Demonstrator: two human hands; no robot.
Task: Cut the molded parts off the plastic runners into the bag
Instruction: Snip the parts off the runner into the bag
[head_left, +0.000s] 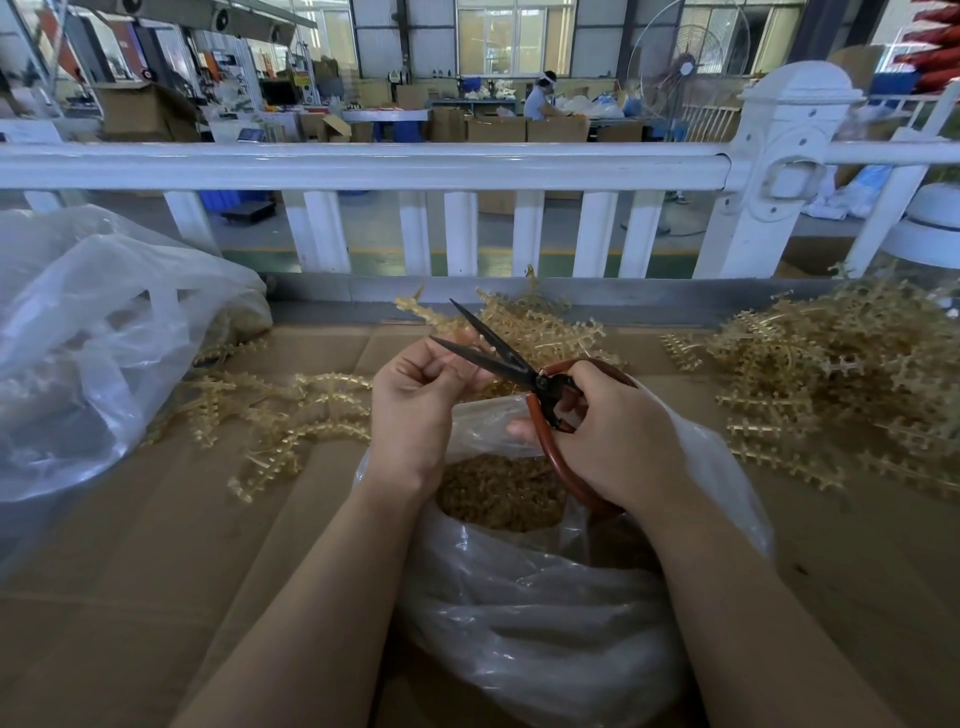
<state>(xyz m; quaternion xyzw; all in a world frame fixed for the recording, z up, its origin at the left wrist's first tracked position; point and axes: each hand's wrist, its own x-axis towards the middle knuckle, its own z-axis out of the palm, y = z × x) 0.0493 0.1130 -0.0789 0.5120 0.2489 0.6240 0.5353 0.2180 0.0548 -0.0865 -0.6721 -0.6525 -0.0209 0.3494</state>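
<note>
Amber plastic runner (457, 332): one strip, translucent, being pinched in the left hand (415, 410), its fingers closed on it, and raised directly over the bag's mouth, presumably so that severed parts are dropping straight in. How many parts are remaining on this strip cannot be told.

Scissors (511, 364): dark blades, reddish-brown loop handles. The right hand (618, 436) is gripping the handles with its fingers wrapped through and around them; the blades are standing apart, the strip lying in or just beside the opening, so a cut appears to be in preparation.

Clear plastic bag (545, 613): sitting between the forearms on the cardboard-covered worktop (130, 571), mouth open upward. Cut parts (498, 499) are lying inside as a golden heap, indicating work well underway.

Uncut runners, right pile (841, 374): a large tangle lying well apart from the bag, probably the supply awaiting cutting.

Runners, left scatter (280, 415): lying beside the left forearm; whether stripped or waiting cannot be told.

Second plastic bag (93, 332): large, crumpled, at the far left edge.

White railing (363, 166): bordering the worktop's far side.
</note>
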